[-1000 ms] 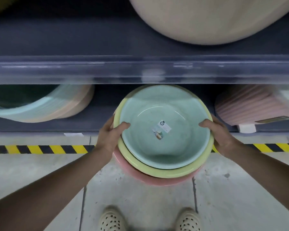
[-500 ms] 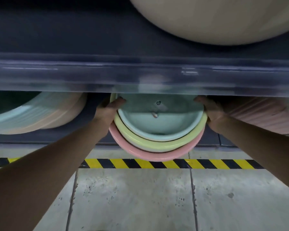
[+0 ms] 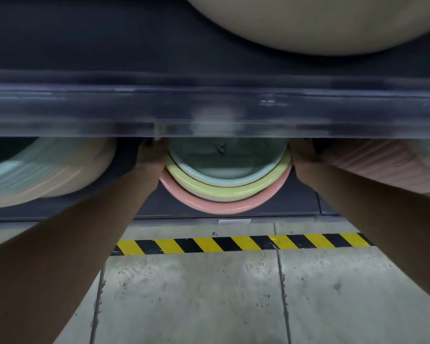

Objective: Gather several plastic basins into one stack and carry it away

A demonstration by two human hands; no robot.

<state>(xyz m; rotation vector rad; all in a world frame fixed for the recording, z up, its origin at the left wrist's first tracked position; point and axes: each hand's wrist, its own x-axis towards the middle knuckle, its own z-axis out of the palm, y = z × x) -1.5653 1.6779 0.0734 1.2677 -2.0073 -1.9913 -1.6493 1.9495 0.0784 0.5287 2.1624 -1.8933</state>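
Stack of three nested basins [image 3: 227, 192], mint in yellow in pink, in the lower shelf [image 3: 296, 202] bay; its far part is under the upper shelf rail [image 3: 209, 112]. Left hand [image 3: 150, 156] touches the stack's left side, right hand [image 3: 302, 156] its right side. Fingers are hidden by the rail, so the grip cannot be told. Striped floor tape [image 3: 233, 243] lies nearer.

Dark lower shelf [image 3: 296, 202], three nested basins [image 3: 224, 207] mid-shelf, pastel basin stack [image 3: 47, 170] at 9 o'clock, ribbed pink tub [image 3: 382, 160] at 3 o'clock
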